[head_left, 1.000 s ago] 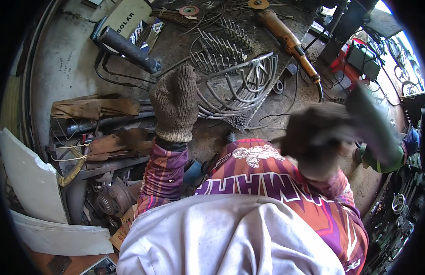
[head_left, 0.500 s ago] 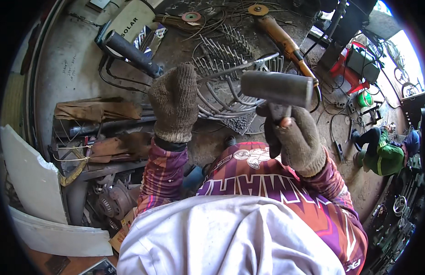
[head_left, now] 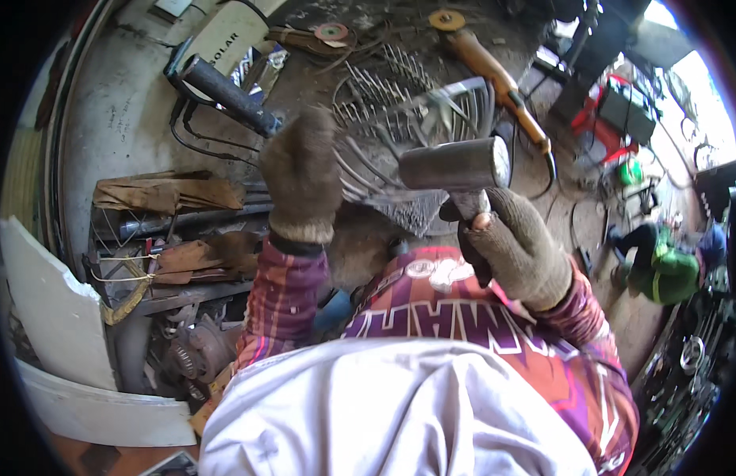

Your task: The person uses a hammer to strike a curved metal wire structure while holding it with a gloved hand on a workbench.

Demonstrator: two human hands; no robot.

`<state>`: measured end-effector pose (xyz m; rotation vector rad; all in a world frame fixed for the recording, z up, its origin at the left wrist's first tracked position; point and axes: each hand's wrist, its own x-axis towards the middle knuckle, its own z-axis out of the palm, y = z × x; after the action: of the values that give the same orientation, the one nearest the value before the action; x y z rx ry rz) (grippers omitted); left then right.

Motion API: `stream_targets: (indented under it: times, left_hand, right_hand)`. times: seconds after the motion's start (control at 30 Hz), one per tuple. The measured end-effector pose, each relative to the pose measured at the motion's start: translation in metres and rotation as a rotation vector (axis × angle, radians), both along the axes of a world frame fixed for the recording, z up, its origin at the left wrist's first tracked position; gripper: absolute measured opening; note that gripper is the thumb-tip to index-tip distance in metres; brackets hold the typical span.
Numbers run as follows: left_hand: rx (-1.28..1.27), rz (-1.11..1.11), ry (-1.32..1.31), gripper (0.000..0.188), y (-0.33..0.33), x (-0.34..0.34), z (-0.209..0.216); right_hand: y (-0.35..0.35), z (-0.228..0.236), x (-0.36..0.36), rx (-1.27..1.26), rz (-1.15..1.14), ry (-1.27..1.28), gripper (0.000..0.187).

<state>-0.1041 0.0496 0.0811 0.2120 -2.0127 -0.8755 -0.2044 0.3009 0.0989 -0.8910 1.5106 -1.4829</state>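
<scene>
In a brown knitted glove, my left hand [head_left: 300, 174] is a closed fist, smeared by motion. A thin metal bar [head_left: 465, 87] runs from its finger side toward the right, blurred; the fist hides its other end. Beside the knuckles is the lower end of a dark metal pipe [head_left: 229, 94]. My right hand [head_left: 526, 252], gloved alike, grips a hammer [head_left: 447, 165] by its handle. The hammer's thick cylindrical steel head lies crosswise above the fist, apart from the bar. Beyond both hands are curved metal rods [head_left: 364, 168] and rows of upright metal spikes [head_left: 376, 95].
An angle grinder [head_left: 503, 83] with a tan disc lies at the far right, its cord trailing. Brown cloth-wrapped pieces [head_left: 169, 192] and white boards [head_left: 62, 293] are at left. A red machine [head_left: 606, 119] stands at right, near a person in green [head_left: 673, 270].
The hammer head has come slightly nearer me and left, and has turned so its right face shows. The metal bar has shifted and blurred; my left hand stays about in place.
</scene>
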Motion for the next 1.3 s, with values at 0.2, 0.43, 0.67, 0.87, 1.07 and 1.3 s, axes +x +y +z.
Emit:
stream_targets:
  times: [0.2,0.43,0.67,0.87,1.07,1.3]
  left_hand:
    - [-0.072,0.176,0.011,0.040,-0.013,-0.009,0.009]
    - [-0.005,0.187,-0.012,0.037,-0.013,-0.002,0.006]
    - [0.345,0.196,0.101,0.041,-0.020,-0.005,-0.013]
    - [0.365,0.210,0.003,0.042,-0.033,0.001,-0.026]
    - [0.227,0.180,0.056,0.044,-0.028,-0.007,-0.032]
    - [0.343,0.125,-0.050,0.040,-0.012,-0.008,-0.023]
  right_hand:
    - [0.004,0.001,-0.001,-0.194,-0.135,-0.212,0.046]
    - [-0.003,-0.005,0.007,-0.219,-0.127,-0.231,0.048]
    - [0.009,-0.031,0.008,-0.249,-0.151,-0.330,0.048]
    - [0.009,-0.046,0.007,-0.281,-0.297,-0.443,0.051]
    - [0.009,-0.046,0.006,-0.278,-0.286,-0.400,0.050]
    - [0.004,-0.039,0.009,-0.228,-0.286,-0.374,0.050]
